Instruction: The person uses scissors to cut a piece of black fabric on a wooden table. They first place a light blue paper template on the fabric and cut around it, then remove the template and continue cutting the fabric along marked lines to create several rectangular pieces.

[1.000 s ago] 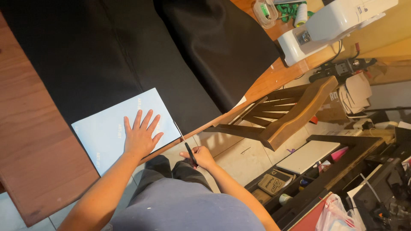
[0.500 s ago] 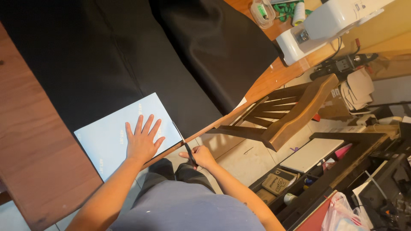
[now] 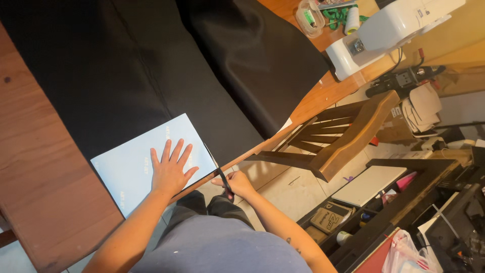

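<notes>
A pale blue sheet lies on black fabric spread over a wooden table. My left hand presses flat on the sheet, fingers spread. My right hand is just off the table's near edge, shut on black-handled scissors. Their blades point up along the right edge of the blue sheet, at the fabric's near edge.
A wooden chair stands right of me beside the table. A white sewing machine, a clear container and green thread sit at the table's far end. Shelves with boxes and bags crowd the floor at the lower right.
The view shifted slightly. My left hand stays flat on the blue sheet. My right hand with the scissors stays at the table edge, with the blades reaching further along the sheet's right edge.
</notes>
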